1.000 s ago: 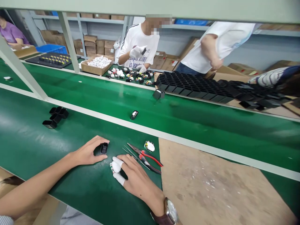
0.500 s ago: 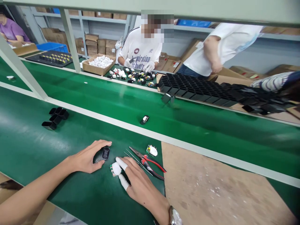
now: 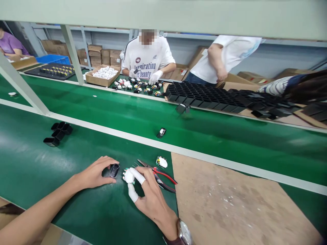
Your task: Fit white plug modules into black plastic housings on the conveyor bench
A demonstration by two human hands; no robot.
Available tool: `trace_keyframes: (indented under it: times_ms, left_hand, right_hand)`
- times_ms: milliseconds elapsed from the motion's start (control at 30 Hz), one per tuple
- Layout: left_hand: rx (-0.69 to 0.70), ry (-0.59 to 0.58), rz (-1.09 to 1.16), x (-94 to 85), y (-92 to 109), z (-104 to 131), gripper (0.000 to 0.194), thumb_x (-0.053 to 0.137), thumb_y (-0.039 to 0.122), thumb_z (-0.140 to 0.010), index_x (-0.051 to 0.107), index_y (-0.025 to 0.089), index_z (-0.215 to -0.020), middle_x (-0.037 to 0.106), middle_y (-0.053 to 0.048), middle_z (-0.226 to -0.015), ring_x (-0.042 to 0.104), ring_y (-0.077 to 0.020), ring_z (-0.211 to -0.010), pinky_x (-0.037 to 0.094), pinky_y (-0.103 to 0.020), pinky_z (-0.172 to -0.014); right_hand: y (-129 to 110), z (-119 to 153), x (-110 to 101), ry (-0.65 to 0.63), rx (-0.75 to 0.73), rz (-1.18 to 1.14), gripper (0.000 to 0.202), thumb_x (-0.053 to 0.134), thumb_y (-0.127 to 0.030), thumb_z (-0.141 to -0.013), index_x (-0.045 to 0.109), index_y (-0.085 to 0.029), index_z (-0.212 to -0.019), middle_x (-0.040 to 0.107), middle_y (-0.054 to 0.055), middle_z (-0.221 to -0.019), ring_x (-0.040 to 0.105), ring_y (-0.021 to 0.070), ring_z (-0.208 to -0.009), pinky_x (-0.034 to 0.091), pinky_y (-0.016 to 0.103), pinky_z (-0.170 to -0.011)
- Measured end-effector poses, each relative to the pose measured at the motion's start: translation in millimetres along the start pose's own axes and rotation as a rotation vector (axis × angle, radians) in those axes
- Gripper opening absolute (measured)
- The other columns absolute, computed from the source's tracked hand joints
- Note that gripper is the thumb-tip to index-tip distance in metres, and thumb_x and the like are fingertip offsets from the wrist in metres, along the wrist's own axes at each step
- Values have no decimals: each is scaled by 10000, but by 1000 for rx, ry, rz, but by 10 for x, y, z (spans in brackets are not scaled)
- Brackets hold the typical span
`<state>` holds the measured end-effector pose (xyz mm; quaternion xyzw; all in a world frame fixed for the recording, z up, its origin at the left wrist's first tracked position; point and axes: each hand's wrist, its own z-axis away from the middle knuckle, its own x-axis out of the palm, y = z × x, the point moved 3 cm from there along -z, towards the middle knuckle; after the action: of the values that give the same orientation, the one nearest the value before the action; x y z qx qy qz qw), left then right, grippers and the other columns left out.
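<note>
My left hand (image 3: pixel 95 173) has thumb and fingers closed round a small black plastic housing (image 3: pixel 114 170), its open side facing up. Just to its right, my right hand (image 3: pixel 150 194) pinches a small circuit board (image 3: pixel 129 176) topped with a white blob. White finger cots cover the thumb and a finger of that hand. Board and housing are close together but apart. Behind my right hand lie red-handled pliers (image 3: pixel 163 177), partly hidden by its fingers. Another circuit board (image 3: pixel 161 162) with a white top rests beyond them.
Several black housings (image 3: pixel 58 133) stand at the left. A brown board (image 3: pixel 230 194) covers the bench at right. On the green conveyor (image 3: pixel 122 115) sits a filled housing (image 3: pixel 161 132). Opposite, a person (image 3: pixel 148 61) in white gloves works beside rows of black housings (image 3: pixel 204 97).
My left hand has closed on the black housing, which is now tilted. My right hand has lifted the circuit board and brought it nearer. The filled housing on the conveyor has shifted right.
</note>
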<state>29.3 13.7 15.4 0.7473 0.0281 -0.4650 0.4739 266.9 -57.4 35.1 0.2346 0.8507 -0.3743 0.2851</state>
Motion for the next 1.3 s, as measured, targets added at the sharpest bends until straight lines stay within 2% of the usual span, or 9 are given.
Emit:
trace_keyframes:
  times_ms: [133,233,433,667,867,1300]
  left_hand:
    - [155,66,-32,73,85,-8,580,774,340,-965,508,281,-1477,662,-110,-1299,623,-292,-1205,488,-470,-1087]
    - [191,86,-64,97,113,-4,562,731,307,-997,488,286,-1504,625,-122,-1310,603,-286,-1198,502,-448,-1059]
    - [221,62,-110,113,129,3,536,687,273,-1023,481,259,-1517,582,-133,-1282,575,-275,-1137,521,-438,-994]
    - [254,48,-118,131,134,9,567,718,298,-1009,477,236,-1519,559,-136,-1270,553,-274,-1132,510,-423,-987]
    - [264,32,-124,131,185,-6,507,690,284,-1028,495,211,-1490,553,-138,-1247,544,-262,-1096,500,-413,-969]
    - [235,12,-128,115,217,-15,445,656,249,-1045,510,222,-1464,556,-118,-1236,530,-258,-1101,482,-402,-981]
  right_hand:
    - [-84,17,16,22,-55,4,655,597,-58,-975,363,-179,-1576,628,151,-1267,601,276,-1155,577,468,-975]
    - [-119,21,26,-1,-58,54,663,595,-72,-984,351,-185,-1589,646,148,-1266,614,281,-1131,588,460,-946]
    - [-145,-2,26,-17,-65,107,695,568,-108,-1009,271,-160,-1635,668,143,-1189,636,285,-1030,609,453,-852]
    - [-141,14,49,-58,-53,121,684,575,-111,-1006,276,-104,-1622,663,146,-1125,593,284,-932,598,453,-779]
    - [-172,1,35,-131,-38,134,647,540,-121,-1025,287,-97,-1619,657,144,-1122,592,288,-952,601,462,-795]
    - [-192,-19,21,-136,-69,186,590,529,-70,-999,360,-74,-1563,666,162,-1161,589,295,-981,599,470,-814]
